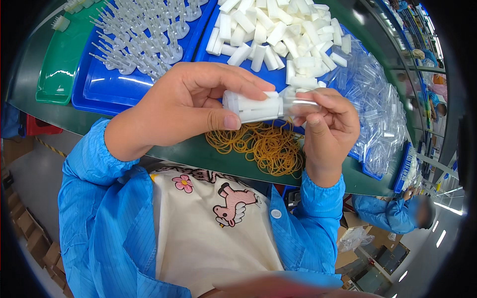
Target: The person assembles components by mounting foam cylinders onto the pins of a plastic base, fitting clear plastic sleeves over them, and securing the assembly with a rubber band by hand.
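Observation:
Between my hands, above the table's near edge, is a clear plastic tube (299, 107) with white foam-like pieces (261, 105) showing inside its left part. My left hand (181, 109) grips the white-filled end, thumb below and fingers above. At the other end, the fingertips of my right hand (332, 129) pinch the clear part. Whether the tube is one piece or two fitted together is hard to tell. Just below the hands lies a pile of yellow-brown rubber bands (266, 149) on the green table (191, 161).
Beyond my hands, white blocks (271, 30) heap up in a blue tray (203, 49). Clear plastic sleeves (380, 109) pile up at right. Another blue tray (107, 94) holds upright pronged parts (144, 37), beside a green tray (57, 74). A person in blue (385, 213) is at right.

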